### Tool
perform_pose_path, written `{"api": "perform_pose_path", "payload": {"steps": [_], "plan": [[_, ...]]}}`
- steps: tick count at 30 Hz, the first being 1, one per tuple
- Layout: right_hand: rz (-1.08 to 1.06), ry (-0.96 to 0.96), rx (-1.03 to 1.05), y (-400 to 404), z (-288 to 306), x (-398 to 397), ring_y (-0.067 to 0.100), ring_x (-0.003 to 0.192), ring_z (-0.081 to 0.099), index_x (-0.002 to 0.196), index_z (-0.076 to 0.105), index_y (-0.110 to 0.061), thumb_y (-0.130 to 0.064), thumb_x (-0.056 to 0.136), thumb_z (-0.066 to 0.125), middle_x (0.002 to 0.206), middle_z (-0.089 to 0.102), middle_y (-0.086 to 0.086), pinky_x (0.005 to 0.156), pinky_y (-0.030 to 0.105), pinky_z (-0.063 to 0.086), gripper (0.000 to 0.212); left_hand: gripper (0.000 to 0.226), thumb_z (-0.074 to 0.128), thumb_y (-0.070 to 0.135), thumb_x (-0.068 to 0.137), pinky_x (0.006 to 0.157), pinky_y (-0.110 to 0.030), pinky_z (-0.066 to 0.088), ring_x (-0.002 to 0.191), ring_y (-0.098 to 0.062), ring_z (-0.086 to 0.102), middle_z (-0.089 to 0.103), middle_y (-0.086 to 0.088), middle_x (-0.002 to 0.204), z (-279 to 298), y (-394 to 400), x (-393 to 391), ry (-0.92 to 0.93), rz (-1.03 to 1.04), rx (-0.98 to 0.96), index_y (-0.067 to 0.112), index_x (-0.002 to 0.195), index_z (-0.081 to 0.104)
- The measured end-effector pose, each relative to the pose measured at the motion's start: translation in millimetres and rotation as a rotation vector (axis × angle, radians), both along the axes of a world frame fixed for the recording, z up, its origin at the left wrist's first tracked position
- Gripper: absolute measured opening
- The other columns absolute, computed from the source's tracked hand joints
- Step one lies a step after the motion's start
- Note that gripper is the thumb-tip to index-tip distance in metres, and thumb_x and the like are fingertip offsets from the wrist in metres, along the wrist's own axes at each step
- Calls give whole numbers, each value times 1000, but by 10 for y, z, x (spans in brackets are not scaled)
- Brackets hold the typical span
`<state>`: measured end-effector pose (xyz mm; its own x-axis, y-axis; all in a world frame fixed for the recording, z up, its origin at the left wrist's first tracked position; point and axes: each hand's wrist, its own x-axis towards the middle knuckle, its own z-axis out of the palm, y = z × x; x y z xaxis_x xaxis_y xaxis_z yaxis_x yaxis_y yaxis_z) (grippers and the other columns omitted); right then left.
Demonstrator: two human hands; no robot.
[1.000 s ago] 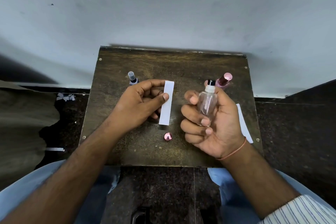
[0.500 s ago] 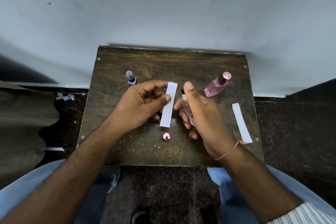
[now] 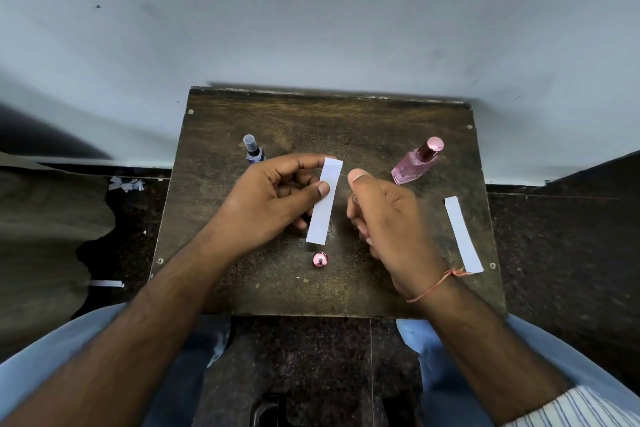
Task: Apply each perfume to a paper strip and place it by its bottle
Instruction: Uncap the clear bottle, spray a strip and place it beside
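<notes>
White strip [image 3: 325,200] pinched in my left hand [image 3: 268,203], thumb & fingers. Right hand [image 3: 388,222] curled just right of it; bottle inside mostly hidden.

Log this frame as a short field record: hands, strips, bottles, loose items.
left hand: pinches held strip upright above table
right hand: curled beside the strip, thumb up; contents mostly hidden
spare strip: flat near right edge
pink bottle: back right, capped
dark bottle: back left, behind left hand
pink cap: loose, below the held strip
</notes>
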<state>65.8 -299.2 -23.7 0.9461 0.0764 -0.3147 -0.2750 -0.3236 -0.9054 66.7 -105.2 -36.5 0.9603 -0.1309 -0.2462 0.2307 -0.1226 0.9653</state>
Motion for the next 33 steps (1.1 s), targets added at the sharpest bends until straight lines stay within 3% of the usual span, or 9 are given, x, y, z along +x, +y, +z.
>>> {"api": "perform_pose_path", "payload": {"steps": [6,17,21,29,33], "plan": [[-13,-41,-42,3,15,-7,11,48,47,65,66,-14,-80,89,47,48,50,-5,56,33,37,73,36,71,6,100,59,-27,63,74,-17,75,81,-11,110,1,9,1,-4,-6,1,17,133,71],[-88,-21,-58,-36,-7,35,13,49,45,63,63,-13,-75,88,50,49,47,-5,59,38,37,68,38,72,6,99,59,-24,62,74,-11,74,77,-19,108,-2,3,2,18,2,0,15,136,70],[-72,-56,-101,-40,-2,29,13,50,50,61,64,-16,-78,90,49,49,52,-4,60,37,43,70,38,72,6,98,59,-24,62,75,-13,75,78,-16,107,8,0,1,25,0,3,15,136,70],[-58,-107,-119,-36,41,27,13,52,50,64,62,-6,-70,92,49,48,53,-8,59,44,47,71,39,72,7,98,59,-22,62,79,-17,75,78,-17,106,46,-10,1,42,-2,8,18,135,70],[-58,-115,-139,-37,61,12,9,54,54,63,65,-9,-64,99,55,49,57,-11,60,39,47,67,39,72,7,98,59,-23,62,79,-19,76,79,-15,105,55,-7,1,48,-3,5,18,135,70]]}}
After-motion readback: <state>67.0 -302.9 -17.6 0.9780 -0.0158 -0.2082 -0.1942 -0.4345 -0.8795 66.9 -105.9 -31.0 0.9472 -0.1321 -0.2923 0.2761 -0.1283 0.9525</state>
